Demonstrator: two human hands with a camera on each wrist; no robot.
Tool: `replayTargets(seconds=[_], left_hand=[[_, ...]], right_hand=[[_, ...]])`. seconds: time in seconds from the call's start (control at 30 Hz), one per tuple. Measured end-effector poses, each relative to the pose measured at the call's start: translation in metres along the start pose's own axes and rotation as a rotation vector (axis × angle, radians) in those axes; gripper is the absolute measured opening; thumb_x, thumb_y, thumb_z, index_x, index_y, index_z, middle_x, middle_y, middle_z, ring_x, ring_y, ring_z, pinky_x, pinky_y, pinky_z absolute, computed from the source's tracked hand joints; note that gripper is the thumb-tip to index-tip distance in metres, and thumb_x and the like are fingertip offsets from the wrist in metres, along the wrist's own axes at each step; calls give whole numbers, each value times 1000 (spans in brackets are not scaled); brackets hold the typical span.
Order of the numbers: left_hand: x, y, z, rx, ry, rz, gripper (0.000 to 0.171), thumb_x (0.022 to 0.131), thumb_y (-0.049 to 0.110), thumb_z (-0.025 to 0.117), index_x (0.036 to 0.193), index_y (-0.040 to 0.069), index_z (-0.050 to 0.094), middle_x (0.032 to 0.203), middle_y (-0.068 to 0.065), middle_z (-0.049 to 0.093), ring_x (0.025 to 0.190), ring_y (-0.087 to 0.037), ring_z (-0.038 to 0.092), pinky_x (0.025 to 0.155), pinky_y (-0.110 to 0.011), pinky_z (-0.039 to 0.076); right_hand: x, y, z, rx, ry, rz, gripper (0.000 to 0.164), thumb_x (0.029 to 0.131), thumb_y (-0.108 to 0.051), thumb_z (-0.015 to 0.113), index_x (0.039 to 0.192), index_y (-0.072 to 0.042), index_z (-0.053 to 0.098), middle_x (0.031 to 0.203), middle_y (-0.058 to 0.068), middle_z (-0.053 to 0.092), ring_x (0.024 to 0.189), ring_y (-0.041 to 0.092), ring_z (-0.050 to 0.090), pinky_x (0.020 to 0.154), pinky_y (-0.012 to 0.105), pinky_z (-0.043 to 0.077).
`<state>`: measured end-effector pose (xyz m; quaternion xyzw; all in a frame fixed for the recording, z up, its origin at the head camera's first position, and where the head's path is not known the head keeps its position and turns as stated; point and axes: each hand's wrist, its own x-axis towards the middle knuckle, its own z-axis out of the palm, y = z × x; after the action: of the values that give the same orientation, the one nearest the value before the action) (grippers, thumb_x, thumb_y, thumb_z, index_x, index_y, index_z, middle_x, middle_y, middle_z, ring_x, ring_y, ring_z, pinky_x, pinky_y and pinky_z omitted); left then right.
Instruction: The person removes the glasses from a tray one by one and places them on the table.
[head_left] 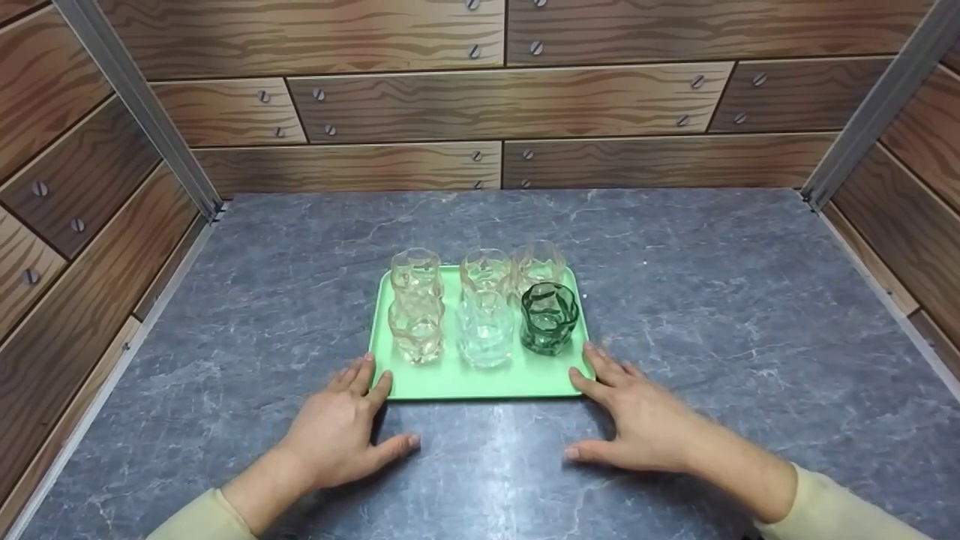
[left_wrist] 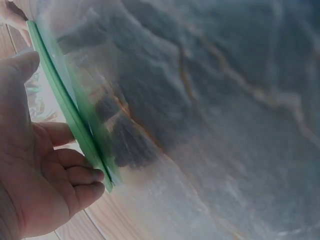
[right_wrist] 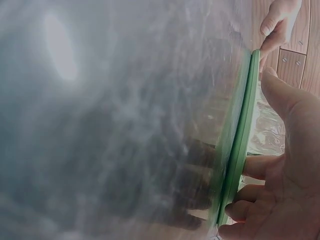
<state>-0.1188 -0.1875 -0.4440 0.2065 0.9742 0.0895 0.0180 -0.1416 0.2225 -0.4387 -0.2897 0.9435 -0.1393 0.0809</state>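
A light green rectangular tray lies on the table with several wavy-walled drinking glasses on it. A dark green glass stands at the right front, a faintly bluish clear glass at the front middle, and a clear glass at the left front. More clear glasses stand behind them. My left hand touches the tray's near left corner, fingers extended and thumb apart on the near side. At the near right corner, my right hand touches the rim likewise. Both wrist views show fingers at the green rim.
The grey marbled tabletop surrounds the tray. Wood-patterned panels close off the back and both sides, with metal posts at the back corners.
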Motion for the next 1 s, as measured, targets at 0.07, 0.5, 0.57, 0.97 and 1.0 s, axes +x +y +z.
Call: replayTargets(seconds=[0.07,0.5,0.57,0.97,1.0], left_hand=[[1,1,-1,11,-1,0,103,95,80,54,151,-5,54,158,-39,38,142,-56,45,116,-63,40],[19,-16,1,20,73,-3,97,99,71,58,156,-5,47,159,-37,40,147,-52,41,122,-60,33],[26,-24,-1,-5,43,-11,101,98,73,58,159,-6,42,162,-36,36,150,-51,36,123,-60,31],[53,-42,-10,-43,-109,2,127,87,87,57,162,-10,27,170,-30,21,158,-46,20,124,-59,28],[54,-42,-11,-38,-110,5,127,87,87,57,162,-11,27,170,-30,22,158,-46,20,124,-59,28]], right_hand=[[-1,0,-1,4,2,4,115,83,-89,60,161,-6,44,172,25,17,148,58,33,120,69,27],[-1,1,-4,26,0,2,108,86,-83,63,160,-6,46,172,24,20,147,58,34,117,71,31],[-1,1,-3,28,-2,7,108,86,-84,62,160,-7,46,172,24,20,147,60,34,116,72,31],[4,12,-18,137,56,-26,89,93,-69,69,156,-7,54,167,24,33,147,51,41,116,65,35],[5,14,-21,151,90,-25,87,93,-65,71,155,-7,54,165,24,36,146,49,44,116,62,36]])
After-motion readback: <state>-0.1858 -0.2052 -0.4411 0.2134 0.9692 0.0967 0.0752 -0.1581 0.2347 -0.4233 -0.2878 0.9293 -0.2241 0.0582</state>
